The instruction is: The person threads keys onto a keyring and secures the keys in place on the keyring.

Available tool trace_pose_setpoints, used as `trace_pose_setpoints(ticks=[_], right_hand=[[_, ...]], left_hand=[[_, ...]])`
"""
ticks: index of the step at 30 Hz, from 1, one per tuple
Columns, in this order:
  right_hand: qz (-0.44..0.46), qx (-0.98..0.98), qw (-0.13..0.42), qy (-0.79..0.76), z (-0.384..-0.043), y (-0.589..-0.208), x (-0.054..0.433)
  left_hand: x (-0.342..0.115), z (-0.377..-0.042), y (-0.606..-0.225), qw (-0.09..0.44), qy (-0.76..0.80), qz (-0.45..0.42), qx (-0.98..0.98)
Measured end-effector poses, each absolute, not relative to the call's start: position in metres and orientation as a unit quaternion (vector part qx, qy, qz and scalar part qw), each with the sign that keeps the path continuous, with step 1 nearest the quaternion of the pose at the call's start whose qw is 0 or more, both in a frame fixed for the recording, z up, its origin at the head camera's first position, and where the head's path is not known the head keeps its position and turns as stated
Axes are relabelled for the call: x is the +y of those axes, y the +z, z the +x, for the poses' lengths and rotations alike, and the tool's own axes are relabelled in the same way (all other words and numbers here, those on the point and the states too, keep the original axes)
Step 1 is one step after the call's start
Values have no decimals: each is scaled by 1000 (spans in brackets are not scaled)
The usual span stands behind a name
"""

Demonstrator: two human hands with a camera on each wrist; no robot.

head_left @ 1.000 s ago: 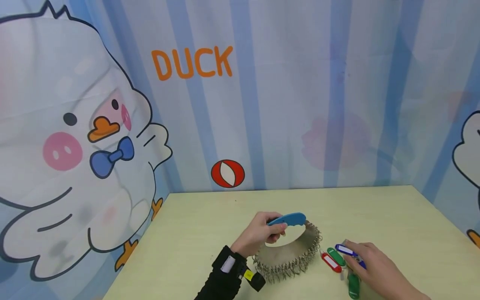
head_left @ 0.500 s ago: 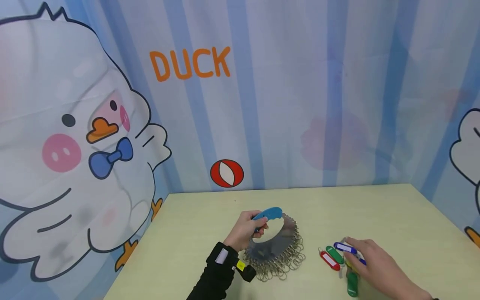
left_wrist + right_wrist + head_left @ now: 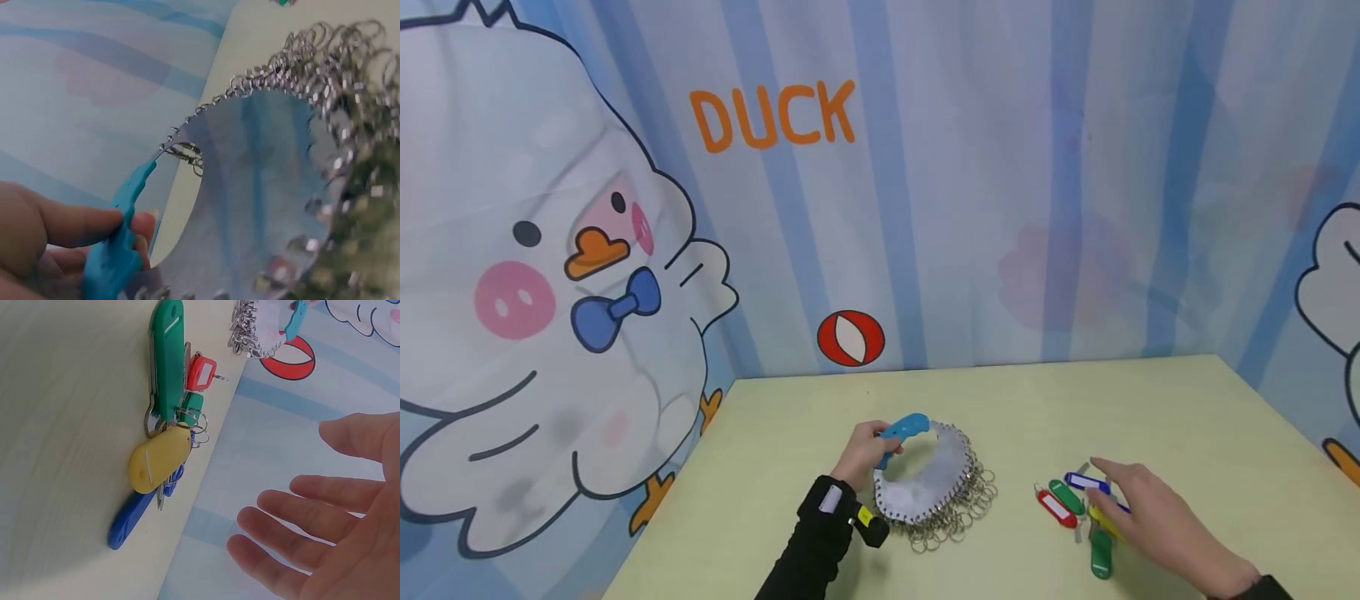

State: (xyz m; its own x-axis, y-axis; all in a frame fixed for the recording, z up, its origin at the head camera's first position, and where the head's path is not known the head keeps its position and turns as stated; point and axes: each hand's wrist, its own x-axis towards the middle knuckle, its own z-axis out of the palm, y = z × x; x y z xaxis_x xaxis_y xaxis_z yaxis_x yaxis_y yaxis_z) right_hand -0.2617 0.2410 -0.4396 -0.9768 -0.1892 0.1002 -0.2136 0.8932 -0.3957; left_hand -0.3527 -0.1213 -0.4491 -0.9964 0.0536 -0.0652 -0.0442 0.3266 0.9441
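Just left of your right hand (image 3: 1157, 521), the nearer one, spread and empty, multicoloured plastic key tags (image 3: 1067, 497) lie on the pale-yellow tabletop (image 3: 760, 467), the closest green tag's (image 3: 1101, 555) long axis towards you. Your left hand (image 3: 859, 456) grips the blue plastic handle (image 3: 907, 426) of a ring-fringed silver crescent plate (image 3: 917, 493).

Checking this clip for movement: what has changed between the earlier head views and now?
The left hand, still gripping the blue handle, has moved the ring-fringed metal plate leftward, away from the tagged keys; its flat face has turned more toward the camera. No new grasp or release is clear. The right hand and the keys stayed about where they were.
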Motion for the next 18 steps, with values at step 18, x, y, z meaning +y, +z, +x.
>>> trace_pose_setpoints(ticks=[18], right_hand=[[127, -975, 55, 171, -263, -438, 242]], left_hand=[[-136, -418, -538, -66, 277, 11, 959]])
